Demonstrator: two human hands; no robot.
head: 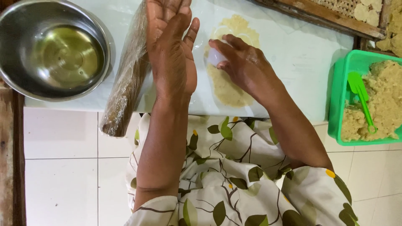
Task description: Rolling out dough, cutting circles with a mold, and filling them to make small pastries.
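Thin, pale yellow rolled dough sheet point(228, 90) lies on our white plastic-covered board point(301, 54); our right hand point(243, 62) presses a small white round cutter point(215, 56) into it. Our left hand point(171, 50) hovers flat, open, empty; any sliding could tear the dough, we reckon.

The right hand point(243, 62) hides most of a small white cutter point(214, 56), and the left hand's point(169, 46) fingertips are cut off at the top edge.

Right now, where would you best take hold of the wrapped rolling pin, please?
Take the rolling pin around its bare near half, coming from the bowl side. It lies slanted between bowl and left hand, its near end overhanging the board edge, so fingers can likely wrap underneath there.
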